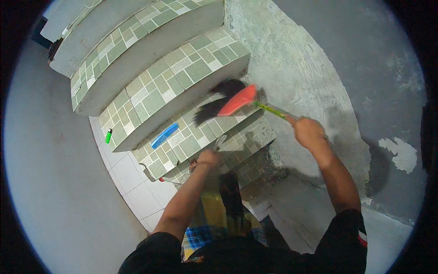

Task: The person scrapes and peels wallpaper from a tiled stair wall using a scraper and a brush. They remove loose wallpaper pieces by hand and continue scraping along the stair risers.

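My right hand [308,133] is closed around the yellow-green handle of a broom [237,99]. The broom has a red head, and its black bristles fan out over a tiled step [185,145], blurred by motion. Lower and to the left, my left hand [208,158] is closed. A small pale, narrow piece [220,142] sticks up beside its fingers; what it belongs to cannot be made out. On the same step, left of the bristles, lies a blue comb [165,135].
More green-and-white tiled steps [159,82] rise toward the far left. A green lighter [108,135] is at the left end of one. A rough grey wall [292,59] borders the stairs on the right. Pale floor tiles [132,176] lie below left.
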Motion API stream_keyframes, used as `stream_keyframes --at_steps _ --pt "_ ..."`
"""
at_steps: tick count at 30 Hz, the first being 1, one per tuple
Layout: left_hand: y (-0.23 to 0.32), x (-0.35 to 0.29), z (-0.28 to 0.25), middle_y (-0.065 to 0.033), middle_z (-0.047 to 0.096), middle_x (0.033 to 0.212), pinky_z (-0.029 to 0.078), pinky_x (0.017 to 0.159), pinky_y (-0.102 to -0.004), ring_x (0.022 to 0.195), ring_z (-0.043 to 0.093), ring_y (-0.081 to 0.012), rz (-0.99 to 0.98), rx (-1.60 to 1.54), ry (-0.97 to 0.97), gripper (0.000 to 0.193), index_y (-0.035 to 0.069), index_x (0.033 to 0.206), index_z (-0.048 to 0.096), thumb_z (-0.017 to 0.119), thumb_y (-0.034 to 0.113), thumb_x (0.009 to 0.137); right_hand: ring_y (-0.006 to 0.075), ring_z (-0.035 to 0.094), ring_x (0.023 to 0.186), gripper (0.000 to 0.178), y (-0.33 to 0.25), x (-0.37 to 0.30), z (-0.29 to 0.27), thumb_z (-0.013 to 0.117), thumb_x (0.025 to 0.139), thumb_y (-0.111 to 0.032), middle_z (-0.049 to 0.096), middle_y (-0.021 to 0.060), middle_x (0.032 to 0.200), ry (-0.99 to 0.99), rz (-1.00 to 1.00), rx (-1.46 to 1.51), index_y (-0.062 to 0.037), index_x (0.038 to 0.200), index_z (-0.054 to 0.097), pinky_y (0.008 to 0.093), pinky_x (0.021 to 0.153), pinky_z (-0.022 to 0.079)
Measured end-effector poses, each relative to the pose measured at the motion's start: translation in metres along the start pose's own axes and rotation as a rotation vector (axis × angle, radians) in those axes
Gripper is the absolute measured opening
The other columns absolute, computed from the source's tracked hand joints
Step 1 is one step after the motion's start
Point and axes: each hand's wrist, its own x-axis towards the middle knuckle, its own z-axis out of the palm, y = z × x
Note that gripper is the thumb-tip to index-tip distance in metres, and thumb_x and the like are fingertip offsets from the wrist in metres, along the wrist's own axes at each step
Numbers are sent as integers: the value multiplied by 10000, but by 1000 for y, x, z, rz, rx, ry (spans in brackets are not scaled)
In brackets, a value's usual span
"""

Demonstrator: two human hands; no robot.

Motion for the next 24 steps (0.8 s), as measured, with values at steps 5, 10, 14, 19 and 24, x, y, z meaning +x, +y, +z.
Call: stream_keyframes --at_steps 5,10,14,19,24 --pt "3 7 10 -265 651 1125 503 905 -517 1048 630 -433 208 101 35 416 28 1096 667 502 367 920 316 666 779 475 9 -13 -10 508 951 -139 626 141 837 -106 206 28 -287 1401 535 454 686 545" --pt "29 1 13 -272 663 1079 497 914 -522 1030 626 -452 82 -88 106 433 27 1114 653 517 389 919 352 659 789 447 -6 8 -2 482 972 -135 648 170 868 70 79 142 -271 1393 540 481 693 531" --pt "30 4 20 -273 665 1061 496 906 -527 1021 626 -454 41 -101 156 423 36 1120 647 531 385 911 367 663 796 478 -1 -8 12 506 934 -116 653 185 869 -26 178 140 -247 1392 539 493 704 530" --pt "27 11 33 -282 665 1038 502 890 -529 1007 633 -449 116 -115 120 433 44 1156 620 521 390 915 380 675 810 526 -3 -4 25 501 904 -88 656 193 882 93 89 219 -245 1405 529 497 715 543" --pt "27 8 39 -275 666 1053 500 886 -535 1011 635 -438 46 -87 137 422 44 1127 633 508 390 920 369 683 797 521 1 -26 19 501 896 -87 663 187 855 5 194 188 -243 1392 540 498 695 543"
